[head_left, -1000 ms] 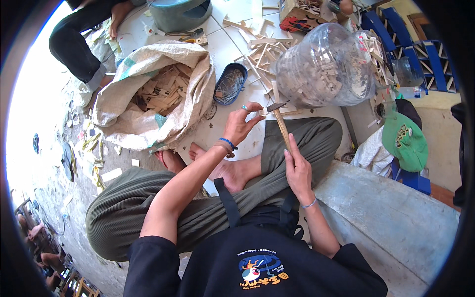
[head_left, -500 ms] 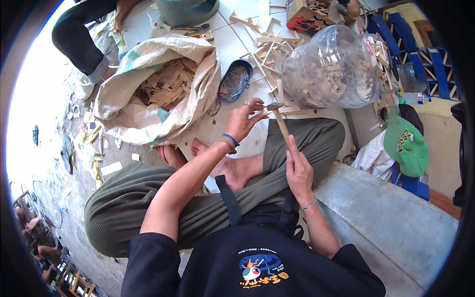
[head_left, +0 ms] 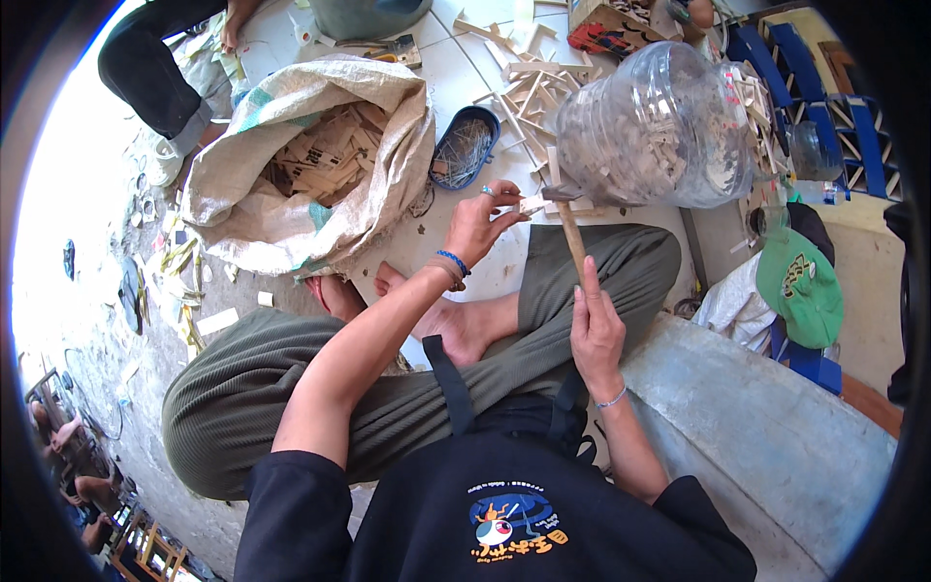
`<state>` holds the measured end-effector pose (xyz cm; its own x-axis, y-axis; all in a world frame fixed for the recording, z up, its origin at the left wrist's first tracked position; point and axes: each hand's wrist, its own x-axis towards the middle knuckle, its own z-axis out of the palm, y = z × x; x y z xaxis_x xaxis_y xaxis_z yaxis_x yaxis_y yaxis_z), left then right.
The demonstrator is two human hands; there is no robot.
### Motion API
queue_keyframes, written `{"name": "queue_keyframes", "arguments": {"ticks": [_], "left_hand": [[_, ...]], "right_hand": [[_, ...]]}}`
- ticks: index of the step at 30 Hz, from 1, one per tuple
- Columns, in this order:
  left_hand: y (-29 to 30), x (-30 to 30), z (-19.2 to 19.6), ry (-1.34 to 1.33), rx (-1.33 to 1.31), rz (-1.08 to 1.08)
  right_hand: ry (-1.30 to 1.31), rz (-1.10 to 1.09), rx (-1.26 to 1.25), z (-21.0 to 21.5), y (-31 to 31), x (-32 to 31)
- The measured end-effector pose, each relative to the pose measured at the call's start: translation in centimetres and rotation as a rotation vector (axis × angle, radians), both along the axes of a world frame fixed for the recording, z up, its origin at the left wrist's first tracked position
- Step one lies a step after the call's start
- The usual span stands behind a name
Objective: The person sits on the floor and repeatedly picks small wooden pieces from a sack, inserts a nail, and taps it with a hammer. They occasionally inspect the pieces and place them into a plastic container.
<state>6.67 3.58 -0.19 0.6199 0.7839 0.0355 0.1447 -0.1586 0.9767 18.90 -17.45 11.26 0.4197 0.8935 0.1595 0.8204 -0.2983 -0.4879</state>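
Note:
My right hand (head_left: pixel 596 335) is closed around the wooden handle of a hammer (head_left: pixel 573 238), its index finger stretched along the handle. The metal hammer head is beside a small pale wood piece (head_left: pixel 531 204), which my left hand (head_left: pixel 473 228) pinches between thumb and fingers. Whether head and wood touch, I cannot tell. Left of the wood stands a blue oval tin (head_left: pixel 493 158) of thin nails. Farther left, an open woven sack (head_left: pixel 228 209) contains many flat wood pieces.
A big clear plastic jug (head_left: pixel 669 126) with wood scraps inside lies at the right, near a heap of wood strips (head_left: pixel 533 92). Beyond it are a green cap (head_left: pixel 800 291) and a cardboard box (head_left: pixel 606 24). Another person's leg (head_left: pixel 150 73) shows at the upper left.
My right hand and the hammer have shifted right. The hammer head is now farther from my left fingertips, and more of the wood piece shows.

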Motion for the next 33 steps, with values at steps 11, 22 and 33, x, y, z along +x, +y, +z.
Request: {"name": "queue_keyframes", "arguments": {"ticks": [11,22,33], "left_hand": [[0.0,0.0,0.2,0.039,-0.01,-0.008],[0.1,-0.1,0.3,0.022,-0.017,-0.018],[0.1,0.0,-0.1,-0.003,0.001,-0.001]], "right_hand": [[-0.034,0.041,-0.016,-0.4,-0.2,0.2],[-0.031,0.04,0.024,-0.8,-0.6,0.2],[-0.061,0.069,-0.14,-1.1,-0.5,0.3]]}}
